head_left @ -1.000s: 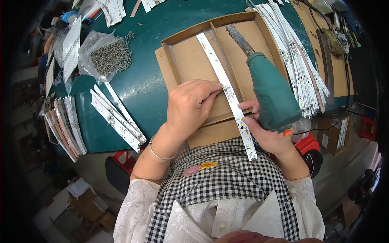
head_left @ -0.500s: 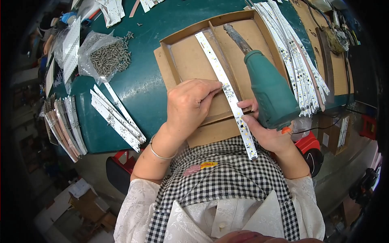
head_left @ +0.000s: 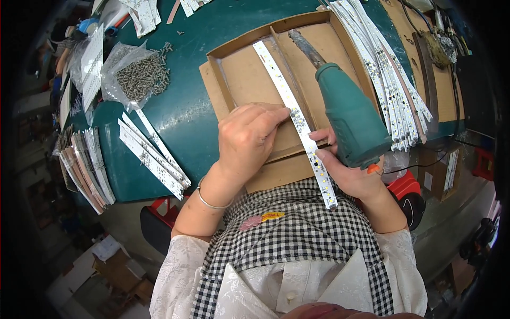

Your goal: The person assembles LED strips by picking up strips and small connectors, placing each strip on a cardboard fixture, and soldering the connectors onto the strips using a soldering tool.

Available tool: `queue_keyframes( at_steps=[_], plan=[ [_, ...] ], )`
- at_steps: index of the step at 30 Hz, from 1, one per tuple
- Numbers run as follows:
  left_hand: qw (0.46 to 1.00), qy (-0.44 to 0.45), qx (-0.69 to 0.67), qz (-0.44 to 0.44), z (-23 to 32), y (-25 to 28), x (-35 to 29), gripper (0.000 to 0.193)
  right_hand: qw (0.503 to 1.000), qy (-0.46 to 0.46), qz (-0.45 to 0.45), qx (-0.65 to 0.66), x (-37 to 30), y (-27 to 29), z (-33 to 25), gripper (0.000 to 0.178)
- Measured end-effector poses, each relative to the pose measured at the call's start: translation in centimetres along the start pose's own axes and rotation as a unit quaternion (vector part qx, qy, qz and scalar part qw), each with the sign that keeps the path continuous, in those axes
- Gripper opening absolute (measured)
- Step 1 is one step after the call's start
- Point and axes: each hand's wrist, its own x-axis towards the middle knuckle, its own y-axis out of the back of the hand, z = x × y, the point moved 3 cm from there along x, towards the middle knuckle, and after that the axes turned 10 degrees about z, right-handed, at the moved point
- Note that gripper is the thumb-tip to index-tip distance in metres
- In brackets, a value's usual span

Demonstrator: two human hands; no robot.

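A long, narrow white LED circuit board [head_left: 278,74] lies slantwise over a shallow cardboard tray [head_left: 241,80], its near end reaching over my checked apron. My left hand [head_left: 248,135] is closed in a pinch, with its fingertips at the board's left edge by a cluster of small parts; anything between them is hidden. Thumb and fingers of my right hand [head_left: 350,178] grip the same board lower down, on its right side. A green corded tool [head_left: 353,117] with a dark, worn metal tip covers part of that hand, and whether the hand also supports it is hidden.
On the green table [head_left: 196,106], a clear bag of screws [head_left: 141,77] spills open at the left. Several loose LED boards [head_left: 154,154] lie nearer me, and a stack [head_left: 87,167] sits at the left edge. More boards [head_left: 390,80] are piled right of the tray.
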Motion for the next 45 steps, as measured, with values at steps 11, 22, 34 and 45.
queue_keyframes(
  at_steps=[11,22,34,45],
  plan=[
    [1.000,-0.014,0.000,-0.022,0.0,-0.1,0.3,0.026,0.999,0.029,-0.004,0.014,0.4,0.0,-1.1,0.052],
    [0.997,0.049,-0.050,-0.022,-0.2,-0.2,0.4,0.015,0.992,0.112,-0.029,0.044,0.5,-0.3,-2.1,0.029],
    [0.998,0.049,-0.040,-0.008,-0.6,0.0,-0.3,0.014,0.981,0.031,0.050,0.187,-4.2,7.1,-3.5,0.080],
    [0.997,0.043,-0.058,0.022,-0.2,-0.1,-0.2,0.011,0.987,-0.038,0.010,0.156,-5.0,7.7,-2.9,0.063]
  ],
)
